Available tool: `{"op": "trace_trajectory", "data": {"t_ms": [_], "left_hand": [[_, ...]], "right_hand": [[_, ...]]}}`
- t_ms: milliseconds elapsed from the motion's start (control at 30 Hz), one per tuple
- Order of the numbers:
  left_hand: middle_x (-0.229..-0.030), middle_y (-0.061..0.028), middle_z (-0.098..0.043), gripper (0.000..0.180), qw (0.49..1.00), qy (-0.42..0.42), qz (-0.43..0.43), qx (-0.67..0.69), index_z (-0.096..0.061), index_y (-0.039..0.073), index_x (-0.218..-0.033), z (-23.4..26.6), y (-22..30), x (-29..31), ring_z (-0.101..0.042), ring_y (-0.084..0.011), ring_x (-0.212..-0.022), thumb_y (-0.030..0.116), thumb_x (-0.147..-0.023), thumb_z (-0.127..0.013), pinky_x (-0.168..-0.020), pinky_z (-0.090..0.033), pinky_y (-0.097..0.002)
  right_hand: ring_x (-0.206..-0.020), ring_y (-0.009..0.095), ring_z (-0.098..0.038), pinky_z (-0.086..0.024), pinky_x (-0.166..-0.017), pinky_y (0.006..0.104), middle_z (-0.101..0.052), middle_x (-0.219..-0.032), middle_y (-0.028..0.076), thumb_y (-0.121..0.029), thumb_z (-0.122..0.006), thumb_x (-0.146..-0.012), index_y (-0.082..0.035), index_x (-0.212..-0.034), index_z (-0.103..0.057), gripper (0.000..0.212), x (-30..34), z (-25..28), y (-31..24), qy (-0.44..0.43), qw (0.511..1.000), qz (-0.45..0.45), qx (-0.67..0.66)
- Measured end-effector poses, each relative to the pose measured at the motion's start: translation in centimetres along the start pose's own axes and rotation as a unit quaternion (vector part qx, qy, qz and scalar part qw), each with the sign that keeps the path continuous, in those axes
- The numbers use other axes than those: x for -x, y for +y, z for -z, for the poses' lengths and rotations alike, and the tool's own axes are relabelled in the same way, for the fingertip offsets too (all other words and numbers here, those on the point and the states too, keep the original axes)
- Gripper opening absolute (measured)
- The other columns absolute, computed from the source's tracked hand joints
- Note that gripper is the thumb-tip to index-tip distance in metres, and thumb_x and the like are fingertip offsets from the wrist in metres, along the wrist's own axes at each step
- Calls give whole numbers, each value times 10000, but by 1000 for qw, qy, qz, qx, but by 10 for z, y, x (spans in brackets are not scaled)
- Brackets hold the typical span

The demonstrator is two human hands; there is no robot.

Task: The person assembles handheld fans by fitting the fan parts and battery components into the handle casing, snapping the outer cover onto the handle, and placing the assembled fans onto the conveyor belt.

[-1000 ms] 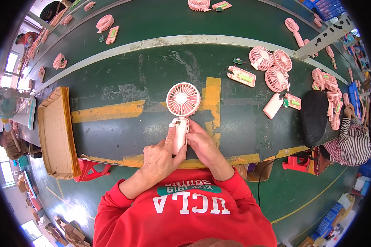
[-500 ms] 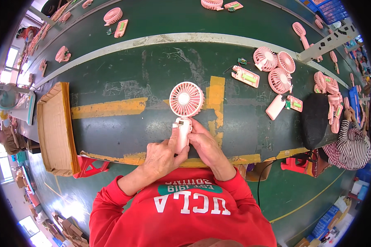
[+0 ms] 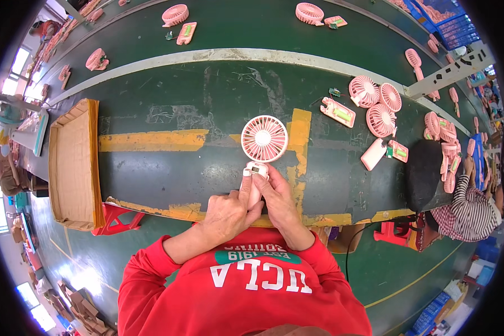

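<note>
A pink handheld fan (image 3: 264, 138) lies before me at the middle of the bench, its round grille head pointing away from me. Both hands grip its handle. My left hand (image 3: 229, 215) wraps it from the left, a finger laid along the front beside a small dark window near the neck. From the right, my right hand (image 3: 283, 210) closes round it, with the thumb across the front of the handle. Much of the handle is hidden under my fingers.
To the left stands a shallow cardboard tray (image 3: 73, 168). Pink fan heads (image 3: 381, 120) and opened handles (image 3: 337, 112) lie to the right, near a black cushion-like thing (image 3: 424, 176). Beyond a pale rail, more fan parts (image 3: 175, 15) sit on a green surface. A co-worker in striped sleeves (image 3: 470, 207) is at far right.
My right thumb has moved up and over onto the front of the handle. The fan and both hands appear slightly further right in view, as the bench also shifts a little.
</note>
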State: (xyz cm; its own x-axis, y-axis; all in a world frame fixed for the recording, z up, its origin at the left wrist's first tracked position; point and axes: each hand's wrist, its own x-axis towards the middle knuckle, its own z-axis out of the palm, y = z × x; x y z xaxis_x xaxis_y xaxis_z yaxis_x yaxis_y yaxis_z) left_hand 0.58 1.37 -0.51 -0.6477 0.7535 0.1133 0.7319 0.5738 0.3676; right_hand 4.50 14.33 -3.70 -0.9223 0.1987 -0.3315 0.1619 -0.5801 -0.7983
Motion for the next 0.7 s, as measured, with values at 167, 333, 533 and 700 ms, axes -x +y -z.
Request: {"op": "trace_trajectory", "data": {"t_ms": [167, 333, 533, 700], "left_hand": [[-614, -160, -598, 684, 999, -21, 26, 8, -436, -125, -1217, 11, 9, 1, -588, -275, -442, 297, -745, -694, -387, -459, -377], [-663, -147, -602, 542, 991, 24, 60, 114, -519, -69, -1088, -1, -13, 0, -617, -232, -526, 370, -801, -653, -480, -497, -301], [-756, -220, -627, 408, 788, -204, 240, 529, -513, -44, -962, 11, -17, -9, -645, -354, -680, 347, -866, -579, -584, -506, -375], [-755, -244, -623, 407, 908, -101, 119, 388, -501, -78, -985, 16, -5, -9, -625, -399, -704, 303, -858, -567, -624, -502, -440]], "right_hand": [[-1007, 117, -541, -441, -883, 259, -567, -1139, 66, -131, -476, -949, 11, -1250, -468, 332, 2, 3, -2, -14, 999, 0, -48], [-1109, 194, -524, -424, -954, 332, -527, -1228, 126, -136, -461, -951, 17, -1271, -440, 355, 2, 6, -2, -35, 995, 10, -93], [-1167, 264, -495, -409, -985, 391, -495, -1263, 172, -139, -489, -935, 12, -1298, -394, 405, 8, 0, -13, -51, 992, 18, -114], [-1128, 262, -523, -423, -970, 391, -525, -1213, 174, -149, -548, -905, 3, -1293, -394, 444, 15, -3, -20, -40, 997, 19, -71]]}}
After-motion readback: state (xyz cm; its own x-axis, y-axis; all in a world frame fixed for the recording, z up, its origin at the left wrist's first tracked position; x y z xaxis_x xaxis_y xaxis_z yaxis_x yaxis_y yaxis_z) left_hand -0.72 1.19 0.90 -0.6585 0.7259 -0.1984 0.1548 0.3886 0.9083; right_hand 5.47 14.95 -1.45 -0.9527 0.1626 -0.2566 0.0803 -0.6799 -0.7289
